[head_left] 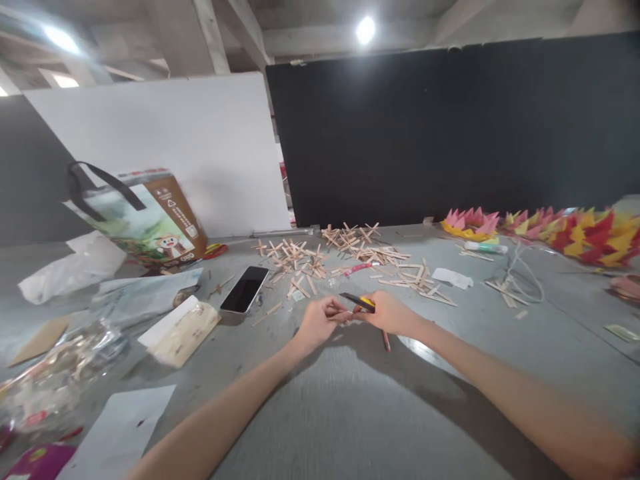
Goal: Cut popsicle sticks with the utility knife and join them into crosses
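Note:
Close to the middle of the grey table, my right hand (387,312) is closed around a utility knife (367,303) with a yellow body and a dark blade pointing left. My left hand (320,320) is closed in a pinch, its fingertips meeting those of my right hand. Whatever lies between the fingertips is too small to make out. Beneath my right hand a thin reddish stick, perhaps a pencil (387,341), shows in part. Just beyond both hands lie heaps of wooden sticks (295,260), many joined into crosses.
A phone (245,290) lies left of the hands, near plastic packets (185,333) and a printed tote bag (145,220). At right are a glue stick (486,248), a white cable (525,283) and pink, red and yellow paper petals (595,237). Black and white boards (450,133) stand behind.

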A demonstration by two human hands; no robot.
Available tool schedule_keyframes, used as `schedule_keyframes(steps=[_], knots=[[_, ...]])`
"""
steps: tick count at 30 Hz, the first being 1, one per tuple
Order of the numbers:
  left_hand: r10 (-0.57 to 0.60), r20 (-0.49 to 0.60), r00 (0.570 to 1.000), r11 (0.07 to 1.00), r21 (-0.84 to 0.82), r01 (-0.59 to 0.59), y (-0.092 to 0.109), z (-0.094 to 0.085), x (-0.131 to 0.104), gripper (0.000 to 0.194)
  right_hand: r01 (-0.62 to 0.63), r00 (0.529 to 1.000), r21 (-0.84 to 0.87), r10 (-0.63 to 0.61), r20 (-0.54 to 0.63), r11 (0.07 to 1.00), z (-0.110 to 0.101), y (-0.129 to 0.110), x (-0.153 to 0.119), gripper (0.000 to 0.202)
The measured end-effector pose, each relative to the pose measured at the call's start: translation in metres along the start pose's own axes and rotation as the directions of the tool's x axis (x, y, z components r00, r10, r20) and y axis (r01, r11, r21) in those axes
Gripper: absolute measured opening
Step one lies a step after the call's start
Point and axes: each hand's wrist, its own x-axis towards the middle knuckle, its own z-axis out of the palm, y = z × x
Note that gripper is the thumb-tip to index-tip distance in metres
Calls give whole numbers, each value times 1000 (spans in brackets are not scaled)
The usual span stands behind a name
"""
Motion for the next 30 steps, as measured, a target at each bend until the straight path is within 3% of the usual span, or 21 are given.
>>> schedule_keyframes(steps=[4, 7, 10, 17, 20, 23, 26, 30], knots=[[21, 1, 1000, 1000, -19, -21, 0, -4, 17, 38, 33, 996, -62, -38, -85, 998, 2, 12, 1, 37], [33, -13, 999, 997, -72, -33, 0, -1, 33, 43, 34, 982, -136, -58, -179, 990, 9, 23, 0, 34], [47, 0, 999, 994, -96, -47, -2, 4, 45, 44, 54, 975, -207, -96, -200, 977, 16, 36, -2, 31], [42, 62, 997, 997, -73, -37, -4, 9, 42, 35, 104, 958, -251, -165, -236, 962, 25, 52, -7, 26], [-5, 61, 998, 990, -137, 14, -5, 7, 39, 33, 70, 925, -153, -122, -361, 986, 26, 53, -8, 20], [-21, 13, 1000, 968, -249, 24, -9, 2, 43, 32, 3, 865, 31, 13, -502, 1000, 25, 52, -9, 21], [-43, -30, 999, 926, -377, 29, -14, -2, 48, 30, -41, 859, 147, 109, -500, 988, 23, 47, -9, 30], [-54, -29, 998, 914, -404, 38, -16, -4, 50, 38, -31, 886, 172, 106, -451, 985, 22, 40, -9, 27]])
